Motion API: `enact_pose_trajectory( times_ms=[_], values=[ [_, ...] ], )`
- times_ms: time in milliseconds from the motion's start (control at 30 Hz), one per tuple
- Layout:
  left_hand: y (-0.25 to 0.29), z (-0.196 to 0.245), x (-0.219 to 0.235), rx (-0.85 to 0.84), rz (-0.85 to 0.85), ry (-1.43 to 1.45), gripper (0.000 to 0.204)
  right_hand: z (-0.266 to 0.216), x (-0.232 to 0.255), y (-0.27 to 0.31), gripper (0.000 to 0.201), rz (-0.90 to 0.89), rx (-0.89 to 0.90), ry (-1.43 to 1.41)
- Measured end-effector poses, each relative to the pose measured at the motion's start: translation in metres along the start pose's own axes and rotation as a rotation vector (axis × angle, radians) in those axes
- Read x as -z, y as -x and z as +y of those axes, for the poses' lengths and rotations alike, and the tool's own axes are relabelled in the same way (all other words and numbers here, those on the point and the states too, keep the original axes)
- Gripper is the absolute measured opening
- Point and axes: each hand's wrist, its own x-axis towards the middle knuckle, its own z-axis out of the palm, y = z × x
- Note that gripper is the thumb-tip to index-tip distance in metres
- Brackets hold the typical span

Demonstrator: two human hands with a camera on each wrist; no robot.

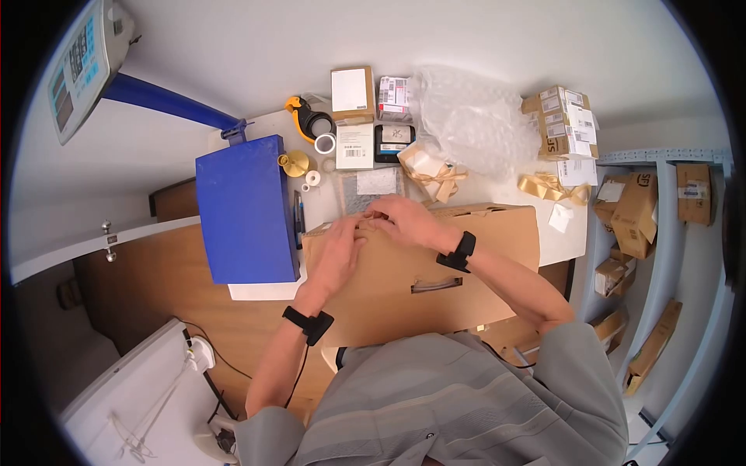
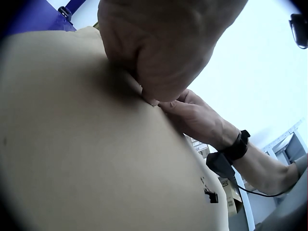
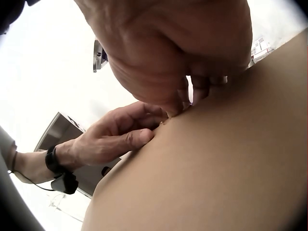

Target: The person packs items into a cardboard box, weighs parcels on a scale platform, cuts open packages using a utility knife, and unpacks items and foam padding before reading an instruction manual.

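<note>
A large brown cardboard box (image 1: pixel 489 248) stands tilted up before the person's body, its broad face crossed by a slot-shaped handle hole (image 1: pixel 437 285). At the far upper edge, left of the middle, both hands work close together. The left hand (image 1: pixel 338 252) grips that edge, its thumb (image 3: pixel 139 138) lying on the broad face and its fingers reaching behind. Right beside it, the right hand (image 1: pixel 412 221) pinches the edge with thumb and fingertips, wrist arched above. A small torn bit of cardboard (image 3: pixel 162 123) sticks up between the hands. Their fingertips are partly hidden behind the edge.
On the left stands a blue box-shaped case (image 1: pixel 245 210) beside a scale display (image 1: pixel 78 66). Behind the cardboard lie a tape dispenser (image 1: pixel 299 116), small boxes (image 1: pixel 353 89), bubble wrap (image 1: pixel 474 116) and gold ribbon (image 1: pixel 548 186). Shelves with parcels (image 1: pixel 633 217) line the right.
</note>
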Motion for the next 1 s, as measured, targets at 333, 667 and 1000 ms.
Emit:
enact_pose_trajectory(
  times_ms=[333,667,1000],
  values=[
    [0.016,0.005,0.001,0.008,0.078,-0.162,0.055,0.012,0.01,-0.022,0.016,-0.241,0.164,-0.082],
    [0.015,0.001,0.0,0.017,0.139,-0.087,0.056,0.008,0.011,-0.022,0.015,-0.327,0.195,-0.05],
    [0.012,0.006,-0.006,-0.013,0.18,-0.156,0.044,0.028,0.01,-0.013,0.019,-0.235,-0.071,-0.233]
  ],
)
